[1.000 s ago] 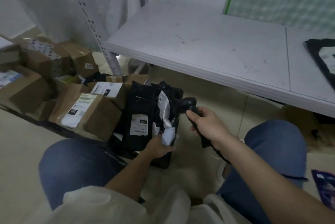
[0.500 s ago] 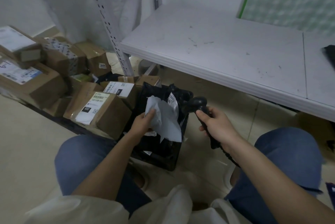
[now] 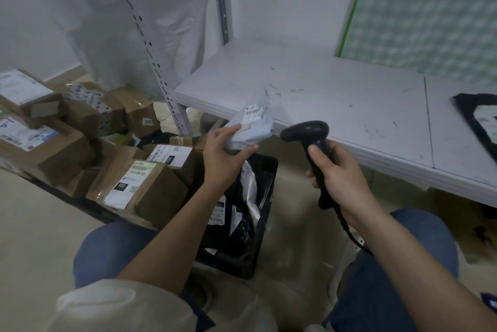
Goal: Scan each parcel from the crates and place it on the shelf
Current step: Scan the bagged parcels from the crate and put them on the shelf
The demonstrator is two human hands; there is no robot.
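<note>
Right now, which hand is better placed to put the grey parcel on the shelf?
Left. The left hand already grips the grey parcel right at the shelf edge; the right hand is occupied gripping the scanner.

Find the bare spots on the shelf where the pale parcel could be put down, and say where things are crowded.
The shelf is bare from its left edge by the upright post across to the black parcel at its right end. The left hand holds the pale parcel over that left edge. It is crowded in the black crate and among the cardboard boxes.
</note>
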